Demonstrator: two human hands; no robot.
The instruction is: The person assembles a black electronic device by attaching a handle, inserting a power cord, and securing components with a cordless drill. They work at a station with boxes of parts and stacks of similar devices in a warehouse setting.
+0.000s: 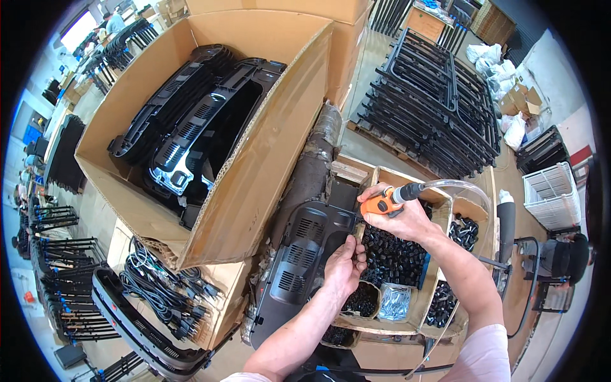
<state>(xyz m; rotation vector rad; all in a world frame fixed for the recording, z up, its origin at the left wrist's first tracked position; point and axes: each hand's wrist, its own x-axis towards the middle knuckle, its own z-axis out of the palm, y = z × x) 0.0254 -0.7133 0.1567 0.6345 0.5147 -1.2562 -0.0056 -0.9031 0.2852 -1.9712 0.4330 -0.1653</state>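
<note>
My right hand point(400, 216) is wrapped round an orange and black air screwdriver point(380, 203), from which a clear hose point(455, 183) curves away to the right. The tool's tip is hidden behind my fingers, near the upper right end of a black plastic cover point(298, 251) with vent slots. That cover lies on a dark padded support point(307, 172). Lower down, my left hand point(344, 267) is closed at the cover's right edge, with thumb and fingers curled together. Whether a small part is also between them cannot be made out.
A wooden divided tray point(414, 330) on the right holds black caps point(391, 258), screws point(394, 302) and other small black parts. An open carton point(273, 162) of black covers point(207, 118) stands at left, above coiled cables point(156, 286). Black frames point(433, 105) are stacked beyond.
</note>
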